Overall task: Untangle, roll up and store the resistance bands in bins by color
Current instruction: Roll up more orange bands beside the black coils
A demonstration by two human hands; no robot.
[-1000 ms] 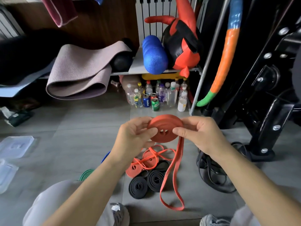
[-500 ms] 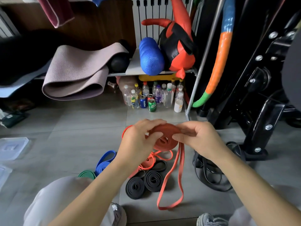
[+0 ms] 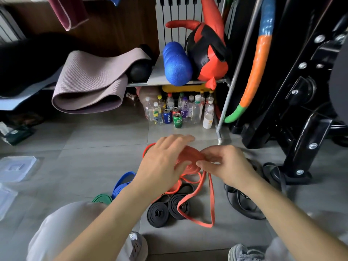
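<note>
One more wrap went on: my left hand (image 3: 162, 162) had slid over the band (image 3: 190, 160) roll, right hand (image 3: 227, 164) pinching its edge, both grips grasping it; a long tail (image 3: 212, 196) remained.

Grey tiled floor (image 3: 90, 147), two rolled black bands (image 3: 157, 214), blue band (image 3: 122, 182), green band (image 3: 102, 198), bottles (image 3: 196, 110), cans (image 3: 167, 116)

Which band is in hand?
The orange band, coil held between left hand and right hand, tail dangling. Black rolls, blue band and green band lie on the floor.
</note>
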